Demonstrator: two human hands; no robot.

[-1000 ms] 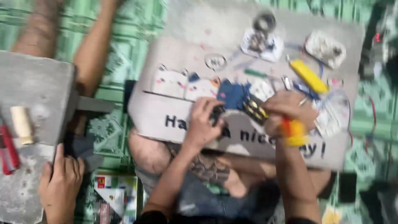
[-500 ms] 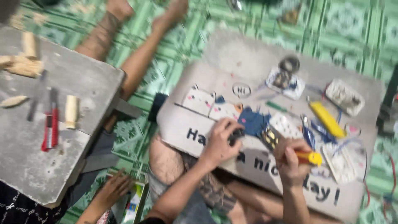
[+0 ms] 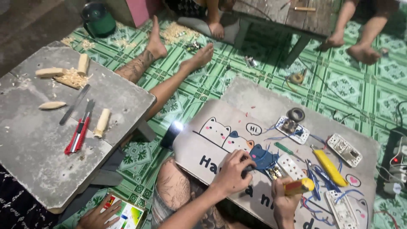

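**Steady the socket, keep the screwdriver straight**

The small electrical socket part (image 3: 275, 171) lies on the near middle of the printed cartoon mat (image 3: 220, 127), just beside a white socket plate (image 3: 291, 165) and a blue piece (image 3: 263, 157). The left hand (image 3: 232, 171) presses down on its left side, with its fingers closed around something dark that I cannot identify. The right hand (image 3: 285, 198) has a closed grip on a yellow-handled screwdriver (image 3: 299, 185), and its tip points left toward the part.

To do this step well, I think the left hand should hold the part flat against the mat, so it cannot turn. The screwdriver should stay in one line with the screw, with light pressure, because the tip may slip into the blue wires (image 3: 313, 178) nearby.

Further right lie a yellow tool (image 3: 330, 167) and more white socket plates (image 3: 344, 149). Far left stands a grey table (image 3: 38, 148) with a red cutter (image 3: 77, 135) and wooden pieces (image 3: 103, 122).
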